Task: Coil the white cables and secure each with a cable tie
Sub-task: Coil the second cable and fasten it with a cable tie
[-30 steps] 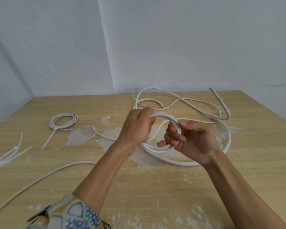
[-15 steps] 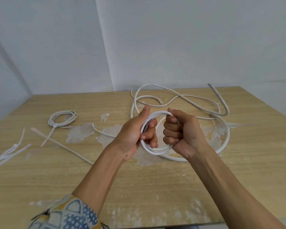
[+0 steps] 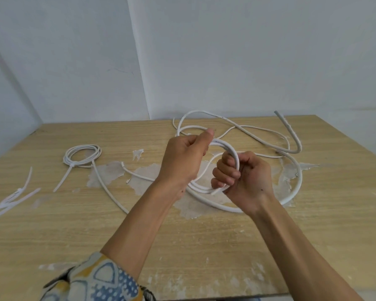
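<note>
Your left hand (image 3: 183,158) and right hand (image 3: 245,177) hold a small coil of thin white cable (image 3: 233,154) between them, raised above the middle of the wooden worktop (image 3: 204,246). Your left fingers are curled round the coil's upper left side, mostly hidden behind the back of the hand, with the thumb pointing up. Your right fingers (image 3: 225,170) are clenched round the coil's right side, and a short cut end of the cable pokes out just below them. A strand of cable (image 3: 109,190) lies on the worktop to the left and passes behind your left forearm; you cannot tell where it joins.

Beneath and beyond your hands a thicker white cable (image 3: 299,181) sprawls in wide loose loops, one end rising off the surface at the far right. At the far left a finished coil (image 3: 83,154) lies flat, bound by a cable tie (image 3: 71,165) whose tail trails towards you. A few loose cable ties (image 3: 11,200) lie near the left edge. The worktop shows pale patches where its surface has peeled. A patterned sleeve (image 3: 96,279) covers your left upper arm.
</note>
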